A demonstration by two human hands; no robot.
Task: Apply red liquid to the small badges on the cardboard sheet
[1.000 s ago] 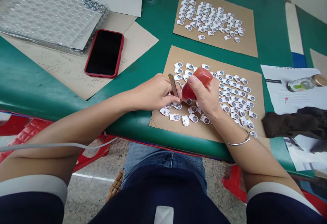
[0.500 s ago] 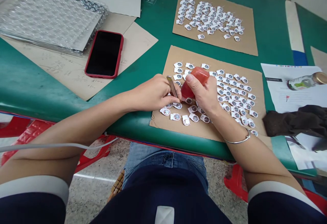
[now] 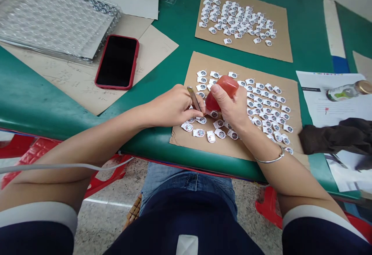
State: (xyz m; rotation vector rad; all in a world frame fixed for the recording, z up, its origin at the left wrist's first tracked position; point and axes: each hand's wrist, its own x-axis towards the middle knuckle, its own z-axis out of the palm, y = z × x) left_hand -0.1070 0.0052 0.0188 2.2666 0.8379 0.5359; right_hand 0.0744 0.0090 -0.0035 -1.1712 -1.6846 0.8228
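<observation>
My left hand [image 3: 184, 105] is closed around a slim metal tool, apparently tweezers [image 3: 194, 98], its lower end hidden by my fingers. Wrapped round a red squeeze bottle [image 3: 224, 90] is my right hand [image 3: 236, 105], holding it tilted with its bottom up and its tip down beside my left fingertips. The tip itself is hidden. Under both hands lies a cardboard sheet [image 3: 186, 140] with rows of small white tags bearing round dark discs. One such tag [image 3: 214, 114] sits just below the bottle, between the hands. Another tag [image 3: 211, 136] lies near the front edge.
A second cardboard sheet [image 3: 281, 49] with many similar tags lies farther back. To the left are a red-cased phone [image 3: 117, 62] and clear plastic trays [image 3: 58, 22]. On the right are a glass bottle [image 3: 345, 92], papers [image 3: 310, 107] and dark cloth [image 3: 328, 136]. A cable [image 3: 72, 166] crosses above my left arm.
Both hands keep almost the same pose and hold the same things. The whole view has shifted very slightly; no tag has visibly moved.
</observation>
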